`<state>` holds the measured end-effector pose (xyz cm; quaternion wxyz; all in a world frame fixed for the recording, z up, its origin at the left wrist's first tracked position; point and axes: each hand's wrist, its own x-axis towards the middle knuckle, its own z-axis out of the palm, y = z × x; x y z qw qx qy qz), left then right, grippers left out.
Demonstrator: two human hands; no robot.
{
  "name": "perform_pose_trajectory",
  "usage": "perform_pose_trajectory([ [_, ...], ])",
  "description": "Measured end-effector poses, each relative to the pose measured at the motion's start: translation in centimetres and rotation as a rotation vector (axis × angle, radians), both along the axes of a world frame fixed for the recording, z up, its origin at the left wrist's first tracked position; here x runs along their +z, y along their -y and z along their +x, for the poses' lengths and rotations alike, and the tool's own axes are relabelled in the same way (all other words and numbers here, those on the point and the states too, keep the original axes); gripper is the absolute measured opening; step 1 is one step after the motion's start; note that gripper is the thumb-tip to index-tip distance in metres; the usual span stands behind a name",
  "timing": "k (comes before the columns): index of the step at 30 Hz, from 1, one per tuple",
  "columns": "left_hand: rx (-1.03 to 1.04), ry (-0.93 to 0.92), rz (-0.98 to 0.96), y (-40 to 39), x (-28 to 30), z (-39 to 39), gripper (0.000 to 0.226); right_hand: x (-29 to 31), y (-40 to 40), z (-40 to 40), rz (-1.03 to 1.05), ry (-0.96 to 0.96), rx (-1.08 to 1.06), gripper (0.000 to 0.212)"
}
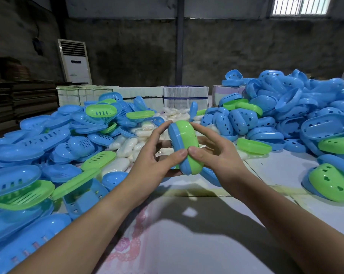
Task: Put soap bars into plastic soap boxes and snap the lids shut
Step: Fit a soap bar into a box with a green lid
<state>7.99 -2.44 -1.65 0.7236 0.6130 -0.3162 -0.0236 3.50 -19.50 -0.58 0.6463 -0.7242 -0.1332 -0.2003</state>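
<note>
Fingers of both hands are curled round one soap box (186, 147), held on edge above the table (187, 244) at roughly centre of view. Left hand (157, 153) grips the blue half: thumb (178, 154) pressed on the near end, fingers wrapped over the far end. Right hand (216, 153) grips the green half: thumb (195, 151) on the near end, touching the left thumb tip, fingers reaching over the top at 12 o'clock. Both thumbs sit right at the seam. The two halves are together; whether the catch is fully seated, cannot tell. No soap visible inside.

Around it:
- 9 o'clock: heap of blue and green slotted box halves (38, 155), loose.
- 12 o'clock, just behind the hands: pile of white soap bars (127, 145), running toward the far edge.
- 2–3 o'clock: big mound of blue box halves with shaped holes (295, 107), a few green ones mixed in.
- 4 o'clock: one green half nested in a blue one (331, 181), lying on the table, well apart from the hands.
- Far edge at 12: bundled stacks of white flat packs (185, 93).
- 11 o'clock, against the wall: standing air-conditioner unit (74, 60).
</note>
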Motion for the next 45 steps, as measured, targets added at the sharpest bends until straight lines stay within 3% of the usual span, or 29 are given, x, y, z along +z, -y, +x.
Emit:
perform_pose_trajectory([
  [15,0.039,0.079,0.039,0.1,0.1,-0.8,0.077,-0.2,0.0,0.4,0.058,0.014,0.028,0.051],
  [27,0.025,0.005,-0.013,0.0,0.2,-0.2,0.078,-0.4,-0.5,0.6,0.104,-0.006,0.076,0.042],
  [35,0.005,-0.042,-0.008,-0.1,-0.1,-0.1,0.073,-0.6,-0.3,0.7,0.082,-0.021,0.046,0.060],
  [45,-0.004,-0.067,0.029,-0.4,-0.2,0.6,0.070,-0.6,-0.3,0.6,0.138,-0.072,0.096,0.056],
])
